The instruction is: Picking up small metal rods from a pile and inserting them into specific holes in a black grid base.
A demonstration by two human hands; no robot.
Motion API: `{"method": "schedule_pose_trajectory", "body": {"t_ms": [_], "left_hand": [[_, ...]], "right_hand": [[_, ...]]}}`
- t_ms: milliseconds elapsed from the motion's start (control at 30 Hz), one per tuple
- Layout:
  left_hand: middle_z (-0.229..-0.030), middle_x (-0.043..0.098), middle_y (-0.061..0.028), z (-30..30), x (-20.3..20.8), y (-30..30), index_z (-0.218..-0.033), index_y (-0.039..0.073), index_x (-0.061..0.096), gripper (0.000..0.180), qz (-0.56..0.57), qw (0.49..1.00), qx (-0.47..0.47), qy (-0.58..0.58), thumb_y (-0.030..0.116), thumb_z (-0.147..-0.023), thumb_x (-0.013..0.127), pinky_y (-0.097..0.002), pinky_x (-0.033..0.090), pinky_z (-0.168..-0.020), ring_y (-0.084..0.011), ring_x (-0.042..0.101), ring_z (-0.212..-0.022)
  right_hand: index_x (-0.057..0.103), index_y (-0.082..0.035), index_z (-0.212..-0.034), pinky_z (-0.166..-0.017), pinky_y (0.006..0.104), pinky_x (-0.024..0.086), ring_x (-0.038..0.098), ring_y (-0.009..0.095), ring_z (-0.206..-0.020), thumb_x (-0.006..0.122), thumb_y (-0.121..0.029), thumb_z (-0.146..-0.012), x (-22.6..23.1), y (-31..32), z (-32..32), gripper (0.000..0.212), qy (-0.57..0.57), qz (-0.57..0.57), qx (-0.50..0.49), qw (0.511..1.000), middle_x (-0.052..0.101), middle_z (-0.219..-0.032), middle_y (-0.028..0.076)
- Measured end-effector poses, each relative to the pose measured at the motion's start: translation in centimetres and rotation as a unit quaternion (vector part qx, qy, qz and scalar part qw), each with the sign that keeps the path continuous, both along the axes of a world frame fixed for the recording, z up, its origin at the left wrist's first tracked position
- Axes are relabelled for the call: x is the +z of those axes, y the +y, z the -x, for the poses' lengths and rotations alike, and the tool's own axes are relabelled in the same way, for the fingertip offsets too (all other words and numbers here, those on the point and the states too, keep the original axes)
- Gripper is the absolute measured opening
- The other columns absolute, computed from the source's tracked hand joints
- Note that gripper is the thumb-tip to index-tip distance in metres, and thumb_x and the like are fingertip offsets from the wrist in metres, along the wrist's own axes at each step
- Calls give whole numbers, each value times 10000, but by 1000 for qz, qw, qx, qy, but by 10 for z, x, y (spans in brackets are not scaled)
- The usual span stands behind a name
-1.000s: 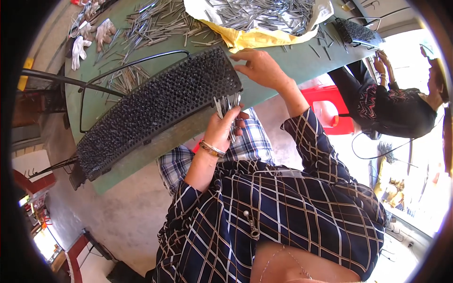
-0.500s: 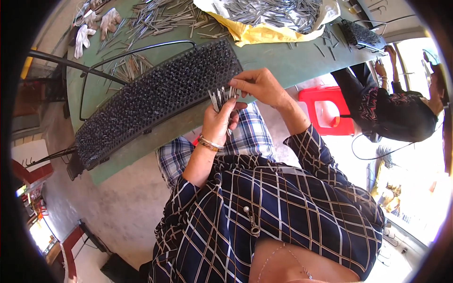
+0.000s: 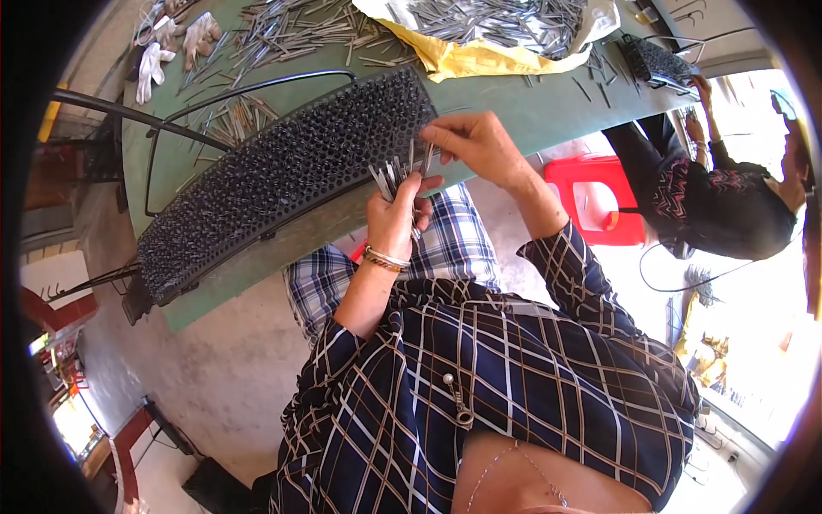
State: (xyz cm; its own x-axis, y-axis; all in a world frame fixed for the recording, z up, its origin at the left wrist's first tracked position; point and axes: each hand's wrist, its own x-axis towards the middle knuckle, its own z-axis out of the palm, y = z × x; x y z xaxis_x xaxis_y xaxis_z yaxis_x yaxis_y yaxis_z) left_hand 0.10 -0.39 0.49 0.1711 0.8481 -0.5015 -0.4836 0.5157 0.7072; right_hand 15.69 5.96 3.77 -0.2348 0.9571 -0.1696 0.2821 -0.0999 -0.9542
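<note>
A bunch of thin metal strips (image 3: 387, 178) is gripped in my left hand (image 3: 392, 224), their ends fanning up past the thumb. Just right of it, my right hand (image 3: 481, 152) is closed in a pinch on a slender metal strip (image 3: 428, 158), which hangs down close to the bunch. Beyond both hands lies a long black rack (image 3: 291, 163) with rows of round holes, tilted on the table. Dark, shiny pieces fill most of the holes; small open holes show along the near edge and right end.
On the green table (image 3: 514, 111) lie loose metal strips (image 3: 300, 34), a yellow-and-white sack (image 3: 479, 62) heaped with more, and work gloves (image 3: 152, 70). A black tubular frame (image 3: 265, 83) rises behind the rack. At right are a red stool (image 3: 591, 231), another person (image 3: 719, 201) and a smaller rack (image 3: 655, 64).
My right hand has shifted slightly up and right, and the strip in its pinch shows more plainly beside the bunch. The left hand has barely moved.
</note>
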Motion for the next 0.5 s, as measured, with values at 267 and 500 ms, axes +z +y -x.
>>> {"method": "schedule_pose_trajectory", "body": {"t_ms": [267, 500], "left_hand": [[-840, 674, -121, -3, -3, -2, -969, 20, 606, 212, 34, 999, -11, -8, 209, -875, 590, -186, 343, -383, -46, 481, -506], [-814, 671, -115, 2, -8, -4, -953, 22, 605, 198, 37, 999, -21, -17, 203, -874, 592, -180, 329, -383, -36, 467, -506]], "right_hand": [[667, 4, -1003, -595, 223, 465, 569, 79, -676, 625, -139, -866, 3, 28, 11, 203, -25, -188, -44, 981, 669, -840, 50], [667, -3, -899, -643, 348, 481, 604, 290, -727, 628, -127, -816, -1, 30, 17, 154, -119, -336, 0, 934, 641, -809, 126]]}}
